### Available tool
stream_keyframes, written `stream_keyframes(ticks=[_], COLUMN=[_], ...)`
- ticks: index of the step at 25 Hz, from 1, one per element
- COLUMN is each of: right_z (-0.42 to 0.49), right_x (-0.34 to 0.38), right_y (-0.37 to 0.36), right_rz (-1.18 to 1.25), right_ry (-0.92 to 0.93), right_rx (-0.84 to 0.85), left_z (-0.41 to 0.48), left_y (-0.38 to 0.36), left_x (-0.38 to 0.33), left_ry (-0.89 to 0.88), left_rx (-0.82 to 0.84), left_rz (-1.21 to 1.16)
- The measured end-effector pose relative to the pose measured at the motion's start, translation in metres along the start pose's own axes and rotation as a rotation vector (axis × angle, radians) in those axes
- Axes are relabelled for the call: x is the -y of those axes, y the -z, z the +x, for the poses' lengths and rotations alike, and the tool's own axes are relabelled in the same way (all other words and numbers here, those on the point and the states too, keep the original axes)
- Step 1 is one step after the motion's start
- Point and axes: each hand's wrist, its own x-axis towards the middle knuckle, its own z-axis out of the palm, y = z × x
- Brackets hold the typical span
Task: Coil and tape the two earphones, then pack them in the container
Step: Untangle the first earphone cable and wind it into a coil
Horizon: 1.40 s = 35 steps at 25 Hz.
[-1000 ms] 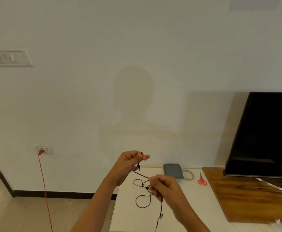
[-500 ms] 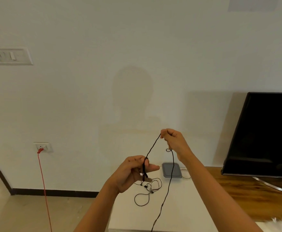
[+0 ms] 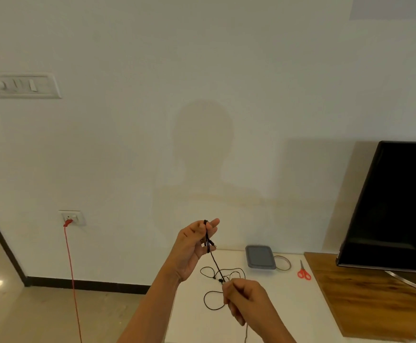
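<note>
Gripping earphone cord [image 3: 214,261]: L hand [image 3: 191,246], R hand [image 3: 246,300]

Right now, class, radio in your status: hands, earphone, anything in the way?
Left hand grips first earphone coils; right hand pinches its taut tail. Part-coiled, untaped. Second earphone loose on table, container beyond; nothing blocking.

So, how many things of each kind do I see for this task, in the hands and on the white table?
Earphones: 2 (held earphone between left hand and right hand; loose earphone on the table)
Grey container: 1
Tape roll: 1
Red scissors: 1
Total: 5
</note>
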Motion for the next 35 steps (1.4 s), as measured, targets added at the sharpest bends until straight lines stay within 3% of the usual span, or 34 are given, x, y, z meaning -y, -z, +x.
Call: stream_keyframes(ticks=[4,9,14,17,20,23,27,31,35], right_z=[-0.003,0.05,0.099,0.076,0.035,0.004,0.001,0.044,0.098], right_x=[0.058,0.1,0.054,-0.008,-0.042,-0.022,0.053,0.1,0.068], right_y=[0.02,0.053,0.063,0.032,-0.002,-0.007,0.017,0.049,0.068], right_rz=[-0.094,-0.281,-0.216,-0.065,0.054,0.153,0.11,-0.058,-0.13], right_ry=[0.168,0.333,0.163,-0.064,-0.132,-0.049,0.184,0.335,0.19], right_rx=[-0.067,-0.237,-0.225,-0.107,-0.017,-0.01,-0.096,-0.223,-0.214], left_z=[-0.005,-0.019,-0.02,-0.015,-0.007,-0.001,-0.006,-0.015,-0.022], left_y=[0.005,-0.013,-0.019,-0.018,-0.014,-0.003,-0.001,-0.017,-0.028], left_x=[0.01,0.013,-0.001,-0.005,-0.006,-0.002,0.009,0.017,0.01], left_ry=[0.035,0.147,0.101,0.065,0.017,-0.022,0.012,0.088,0.078], left_rx=[0.127,0.292,0.263,0.216,0.093,0.023,0.145,0.2,0.226], left_rz=[0.316,0.314,0.071,-0.087,-0.119,0.115,0.418,0.351,0.081])
